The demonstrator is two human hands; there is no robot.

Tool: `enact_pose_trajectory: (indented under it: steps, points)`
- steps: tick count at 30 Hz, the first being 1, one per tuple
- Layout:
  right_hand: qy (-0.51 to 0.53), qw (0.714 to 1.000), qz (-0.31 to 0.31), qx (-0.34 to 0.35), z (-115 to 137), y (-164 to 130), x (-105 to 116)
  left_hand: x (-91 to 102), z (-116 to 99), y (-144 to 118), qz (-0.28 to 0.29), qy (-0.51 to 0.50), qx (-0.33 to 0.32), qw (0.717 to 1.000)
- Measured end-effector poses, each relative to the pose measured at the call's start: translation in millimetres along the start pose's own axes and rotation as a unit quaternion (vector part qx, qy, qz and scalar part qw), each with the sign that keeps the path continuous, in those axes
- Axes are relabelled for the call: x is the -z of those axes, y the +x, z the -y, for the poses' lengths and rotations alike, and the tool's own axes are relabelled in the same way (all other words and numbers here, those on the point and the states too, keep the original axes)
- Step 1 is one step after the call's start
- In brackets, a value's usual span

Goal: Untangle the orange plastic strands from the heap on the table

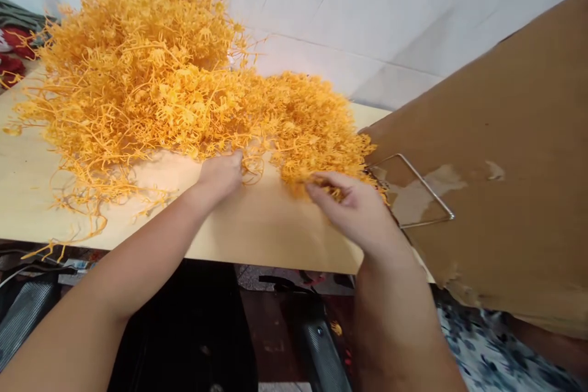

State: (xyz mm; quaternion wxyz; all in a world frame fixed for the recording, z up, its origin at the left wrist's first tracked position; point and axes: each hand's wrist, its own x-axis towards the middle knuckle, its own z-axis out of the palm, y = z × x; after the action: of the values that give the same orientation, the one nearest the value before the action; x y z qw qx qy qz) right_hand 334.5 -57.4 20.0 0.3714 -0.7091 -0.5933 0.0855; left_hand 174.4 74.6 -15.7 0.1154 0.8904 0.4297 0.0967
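Observation:
A large tangled heap of orange plastic stems with small flower-like heads [138, 67] covers the left and middle of the table. A lower, denser pile of the same orange pieces [316, 122] adjoins it on the right. My left hand [223, 174] is closed at the heap's front edge, with thin looped orange stems by its fingers; its fingertips are partly hidden. Thumb and forefinger of my right hand [356, 205] pinch at the front of the lower pile, seemingly on an orange sprig, slightly blurred.
A big cardboard sheet or box [505, 135] stands along the right edge, with a bent metal wire frame [429, 190] against it. Behind the light wooden table [275, 233] is a white wall [321, 6]. A person's patterned clothing [487, 349] shows at lower right.

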Motion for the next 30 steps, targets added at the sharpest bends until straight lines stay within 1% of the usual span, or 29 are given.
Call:
enact_pose_trajectory:
  steps: [1, 3, 5, 8, 11, 15, 17, 20, 22, 26, 28, 30]
  points:
    - [-0.021, 0.998, -0.036, -0.038, -12, 8, 6, 2.6, 2, -1, 0.011, 0.005, 0.001, 1.0]
    - [-0.073, 0.989, -0.081, -0.102, -33, 22, 16, 7.5, 9, -5, 0.026, 0.017, -0.004, 1.0]
    - [-0.137, 0.975, -0.101, -0.14, -47, 36, 23, 12.0, 20, -10, 0.031, 0.033, -0.014, 0.999]
    - [-0.206, 0.959, -0.104, -0.163, -60, 50, 28, 18.6, 40, -16, 0.032, 0.056, -0.025, 0.998]
    - [-0.249, 0.949, -0.115, -0.156, -63, 57, 24, 26.1, 59, -17, 0.043, 0.071, -0.052, 0.995]
    - [-0.285, 0.938, -0.144, -0.134, -56, 62, 9, 35.8, 80, -12, 0.068, 0.094, -0.078, 0.99]
    - [-0.27, 0.942, -0.162, -0.119, -49, 68, 0, 38.9, 90, -9, 0.085, 0.103, -0.071, 0.989]
    - [-0.235, 0.949, -0.185, -0.104, -39, 80, -14, 40.0, 105, -2, 0.102, 0.095, -0.037, 0.99]
    - [-0.21, 0.957, -0.185, -0.072, -31, 89, -24, 38.7, 116, 4, 0.09, 0.08, -0.029, 0.992]
    - [-0.155, 0.968, -0.195, -0.001, -10, 107, -47, 35.9, 136, 23, 0.061, 0.065, -0.052, 0.995]
    - [-0.114, 0.974, -0.196, 0.013, 3, 116, -58, 36.4, 145, 36, 0.056, 0.071, -0.048, 0.995]
    - [-0.05, 0.983, -0.177, 0.001, 15, 127, -69, 38.1, 152, 48, 0.048, 0.076, -0.04, 0.995]
